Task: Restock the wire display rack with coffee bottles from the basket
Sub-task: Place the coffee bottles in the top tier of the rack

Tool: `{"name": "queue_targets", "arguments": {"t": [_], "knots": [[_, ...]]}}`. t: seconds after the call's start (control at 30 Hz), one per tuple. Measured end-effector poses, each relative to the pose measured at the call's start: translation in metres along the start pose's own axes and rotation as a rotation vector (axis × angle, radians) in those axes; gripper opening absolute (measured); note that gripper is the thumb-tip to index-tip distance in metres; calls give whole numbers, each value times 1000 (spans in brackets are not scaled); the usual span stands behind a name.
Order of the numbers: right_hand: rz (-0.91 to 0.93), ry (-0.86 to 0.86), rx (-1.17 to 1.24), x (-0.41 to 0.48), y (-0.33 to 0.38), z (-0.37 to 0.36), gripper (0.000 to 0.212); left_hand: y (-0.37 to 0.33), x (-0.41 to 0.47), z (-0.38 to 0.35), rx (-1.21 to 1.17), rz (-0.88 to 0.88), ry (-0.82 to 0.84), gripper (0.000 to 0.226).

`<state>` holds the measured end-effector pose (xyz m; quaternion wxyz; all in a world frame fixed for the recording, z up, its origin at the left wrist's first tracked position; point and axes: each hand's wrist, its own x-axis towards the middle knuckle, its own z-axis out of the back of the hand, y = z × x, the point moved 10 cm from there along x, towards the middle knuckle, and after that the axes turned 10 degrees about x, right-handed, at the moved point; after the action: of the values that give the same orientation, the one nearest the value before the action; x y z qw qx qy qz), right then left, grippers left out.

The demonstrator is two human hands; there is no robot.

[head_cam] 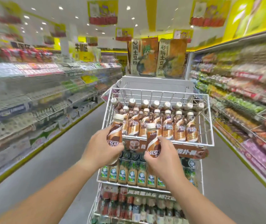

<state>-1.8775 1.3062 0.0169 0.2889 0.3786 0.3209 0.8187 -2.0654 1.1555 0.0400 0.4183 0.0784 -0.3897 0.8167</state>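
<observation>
A white wire display rack (209,120) stands in front of me, its top tier holding several brown Nescafe coffee bottles (179,130) in rows. My left hand (101,149) grips one upright coffee bottle (115,131) just outside the top tier's front left corner. My right hand (163,156) holds a second coffee bottle (152,141) in front of the tier's front edge. No basket is in view.
Lower tiers of the rack hold green-labelled bottles (132,173) and darker bottles (137,207). Two large snack bags (156,57) stand on top of the rack. Stocked shelves line the aisle on the left (32,94) and right (250,94).
</observation>
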Motion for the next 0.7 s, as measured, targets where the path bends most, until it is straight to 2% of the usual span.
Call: {"name": "queue_targets", "arguments": {"t": [0.07,0.13,0.23,0.33,0.4,0.57,0.6,0.7], "knots": [[-16,-19,-20,14,10,0,41,-4,20,10,-24,17,10,28],[-30,-36,-30,30,16,-1,64,-5,39,15,-19,26,14,28],[-46,-40,-27,56,20,-5,80,-2,67,13,-5,55,43,40],[-34,-17,-28,90,18,-12,80,5,94,4,45,104,77,57],[-31,-1,-25,116,14,-18,78,10,112,-3,88,120,99,58],[-17,63,6,163,-1,-44,79,26,146,-18,124,217,84,35],[-14,73,10,169,-4,-50,79,29,152,-22,147,225,83,41],[-22,79,13,185,-15,-62,79,39,165,-37,176,264,96,81]]}}
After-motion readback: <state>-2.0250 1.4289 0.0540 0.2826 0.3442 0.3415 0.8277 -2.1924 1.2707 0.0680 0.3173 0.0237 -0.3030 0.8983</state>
